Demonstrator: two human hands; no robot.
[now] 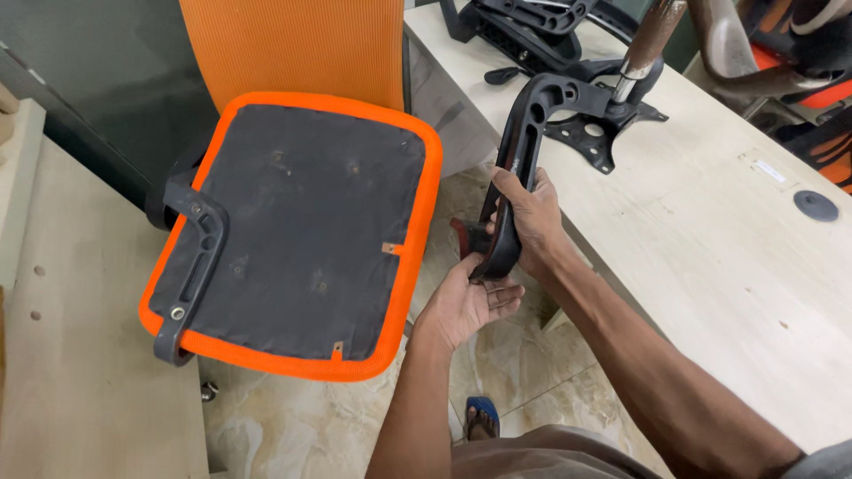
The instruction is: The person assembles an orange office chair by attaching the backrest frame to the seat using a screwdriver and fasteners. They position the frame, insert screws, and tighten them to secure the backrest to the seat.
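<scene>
My right hand [525, 215] grips a black plastic chair armrest bracket [522, 142] around its middle, holding it upright over the gap between two tables. My left hand [466, 302] cups the bracket's lower end from below, fingers curled around it. To the left lies an upturned chair seat [302, 222], dark underside up with an orange fabric rim. A second black armrest bracket [193, 266] is fixed along the seat's left edge. The orange mesh chair back [293, 49] rises behind the seat.
A pale wooden table [710, 239] on the right carries a black chair base plate with a metal gas cylinder [635, 75] and more black chair parts [532, 31]. Another pale table [80, 355] stands at left. Marble-like floor [515, 364] and my sandalled foot [482, 417] show below.
</scene>
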